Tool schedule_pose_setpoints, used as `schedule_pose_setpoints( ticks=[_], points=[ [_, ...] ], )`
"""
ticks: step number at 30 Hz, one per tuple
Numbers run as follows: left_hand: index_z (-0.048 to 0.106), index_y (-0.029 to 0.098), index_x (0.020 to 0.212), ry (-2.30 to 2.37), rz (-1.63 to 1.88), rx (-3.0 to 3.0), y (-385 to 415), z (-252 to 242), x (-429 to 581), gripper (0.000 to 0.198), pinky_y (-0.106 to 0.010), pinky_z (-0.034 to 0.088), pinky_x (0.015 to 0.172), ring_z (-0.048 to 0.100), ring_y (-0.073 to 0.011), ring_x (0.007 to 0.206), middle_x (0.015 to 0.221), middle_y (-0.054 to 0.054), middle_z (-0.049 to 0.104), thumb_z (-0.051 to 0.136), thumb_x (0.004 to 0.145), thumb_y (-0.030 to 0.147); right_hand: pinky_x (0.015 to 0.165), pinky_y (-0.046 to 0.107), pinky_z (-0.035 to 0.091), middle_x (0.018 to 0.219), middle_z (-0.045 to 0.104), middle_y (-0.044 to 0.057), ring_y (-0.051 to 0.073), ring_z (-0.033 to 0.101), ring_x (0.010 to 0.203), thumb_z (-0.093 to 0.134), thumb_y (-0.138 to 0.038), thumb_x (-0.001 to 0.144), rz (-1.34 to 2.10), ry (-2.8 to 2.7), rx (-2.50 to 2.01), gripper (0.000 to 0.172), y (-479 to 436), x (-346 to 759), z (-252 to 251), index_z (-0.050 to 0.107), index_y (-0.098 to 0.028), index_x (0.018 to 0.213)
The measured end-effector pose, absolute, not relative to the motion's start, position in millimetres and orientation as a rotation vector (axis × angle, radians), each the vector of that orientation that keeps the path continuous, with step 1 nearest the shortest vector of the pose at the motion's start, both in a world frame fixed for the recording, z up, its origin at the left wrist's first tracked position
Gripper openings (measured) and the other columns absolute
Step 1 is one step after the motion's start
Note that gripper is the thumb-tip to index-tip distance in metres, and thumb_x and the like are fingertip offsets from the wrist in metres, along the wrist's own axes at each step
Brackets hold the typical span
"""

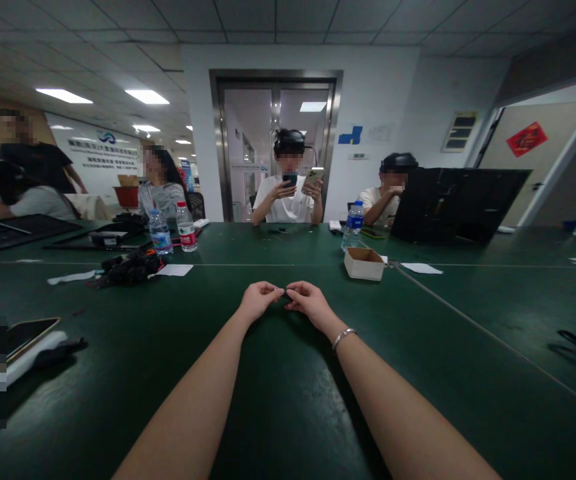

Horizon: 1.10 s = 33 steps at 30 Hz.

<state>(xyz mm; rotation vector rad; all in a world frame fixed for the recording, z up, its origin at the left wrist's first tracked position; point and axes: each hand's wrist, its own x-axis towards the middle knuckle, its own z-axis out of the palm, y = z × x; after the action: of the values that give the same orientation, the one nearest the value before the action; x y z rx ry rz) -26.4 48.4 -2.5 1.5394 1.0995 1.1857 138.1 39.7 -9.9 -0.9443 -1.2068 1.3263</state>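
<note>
Both my arms reach out over the dark green table (288,400), and the hands meet near its middle. My left hand (259,300) is closed in a pinch, its thumb and fingertips at one side of a small dark object (285,294). From the other side my right hand (310,303), with a silver bracelet (344,339) at the wrist, pinches the same object. Most of it is hidden by the fingers, and it is too small to name. The hands are just above or on the table; I cannot tell which.
Beyond my hands stands an open cardboard box (364,265) beside a water bottle (353,227). Two more bottles (186,228) and a tangle of black straps (131,268) are at the left. A person (288,187) holding two phones sits opposite. A black monitor (455,203) is at the right.
</note>
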Motion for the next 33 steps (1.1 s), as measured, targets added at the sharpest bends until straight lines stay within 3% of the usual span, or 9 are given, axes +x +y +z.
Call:
schedule_pose_setpoints(
  ticks=[5,11,16,22,26,33],
  points=[
    [0.063,0.014,0.068,1.171,1.161,1.575,52,-5,-25,0.035,-0.026,0.042,0.059,0.055,-0.0129,0.057,0.062,-0.003,0.064,0.072,0.061,0.048,0.072,0.028,0.057,0.084,0.058,-0.002,0.010,0.064,0.067,0.081,-0.024,0.056,1.321,-1.181,-0.901,0.035,40,140,-12,0.062,-0.017,0.085],
    [0.056,0.016,0.057,1.339,1.124,1.664,50,-4,-21,0.046,-0.025,0.038,0.055,0.052,-0.0132,0.053,0.053,0.000,0.056,0.059,0.068,0.060,0.079,0.030,0.054,0.094,0.059,0.001,0.010,0.064,0.074,0.081,-0.025,0.055,1.298,-1.218,-0.891,0.039,41,141,-15,0.062,-0.016,0.089],
    [0.058,0.017,0.056,1.447,1.032,1.782,45,0,-23,0.054,-0.026,0.034,0.054,0.049,-0.0135,0.050,0.052,-0.001,0.057,0.045,0.075,0.066,0.075,0.026,0.055,0.095,0.058,0.001,0.009,0.063,0.072,0.079,-0.022,0.058,1.283,-1.247,-0.893,0.040,39,140,-13,0.062,-0.017,0.094],
    [0.056,0.018,0.051,1.547,0.998,1.836,44,1,-24,0.057,-0.027,0.032,0.054,0.050,-0.0147,0.048,0.050,-0.002,0.056,0.038,0.080,0.065,0.053,0.019,0.054,0.092,0.058,-0.001,0.004,0.060,0.054,0.076,-0.019,0.063,1.313,-1.270,-0.908,0.038,32,138,-4,0.062,-0.019,0.098],
    [0.056,0.019,0.051,1.600,0.983,1.858,43,3,-22,0.060,-0.028,0.033,0.055,0.052,-0.0163,0.049,0.052,-0.003,0.059,0.033,0.082,0.064,0.058,0.019,0.055,0.091,0.058,-0.001,0.005,0.063,0.056,0.076,-0.017,0.063,1.348,-1.240,-0.912,0.030,32,138,-2,0.064,-0.016,0.090],
    [0.055,0.020,0.049,1.640,0.993,1.834,42,4,-22,0.063,-0.028,0.033,0.055,0.054,-0.0180,0.050,0.052,-0.004,0.059,0.029,0.082,0.067,0.062,0.024,0.057,0.071,0.062,-0.001,0.009,0.063,0.056,0.072,-0.025,0.070,1.403,-1.188,-0.865,0.023,33,138,-3,0.065,-0.016,0.090]
  ],
)
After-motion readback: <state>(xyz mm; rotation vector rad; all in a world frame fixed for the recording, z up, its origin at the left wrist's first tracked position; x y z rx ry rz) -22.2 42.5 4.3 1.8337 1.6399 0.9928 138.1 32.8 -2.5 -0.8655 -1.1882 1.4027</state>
